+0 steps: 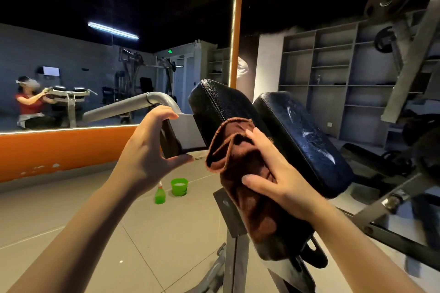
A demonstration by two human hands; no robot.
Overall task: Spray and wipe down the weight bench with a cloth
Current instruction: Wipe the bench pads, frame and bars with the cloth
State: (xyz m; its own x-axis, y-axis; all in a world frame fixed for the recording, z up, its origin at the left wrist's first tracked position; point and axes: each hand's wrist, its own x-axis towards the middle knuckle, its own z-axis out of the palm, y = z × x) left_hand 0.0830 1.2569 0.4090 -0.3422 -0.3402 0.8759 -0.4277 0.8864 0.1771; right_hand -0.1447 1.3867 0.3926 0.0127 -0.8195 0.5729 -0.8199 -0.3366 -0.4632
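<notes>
pressing under right hand (281, 178) fingers (256, 137), brown cloth (240, 173), seemingly on pad (221, 102)

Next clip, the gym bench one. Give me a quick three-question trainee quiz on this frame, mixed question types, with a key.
1. True or false: the right hand presses a brown cloth on the left black pad.
2. Where is the green spray bottle? A) in the left hand B) on the floor beside a green bucket C) on the shelves
3. Fill in: the left hand grips a part of the metal ____.

Key: 1 true; 2 B; 3 frame
</notes>
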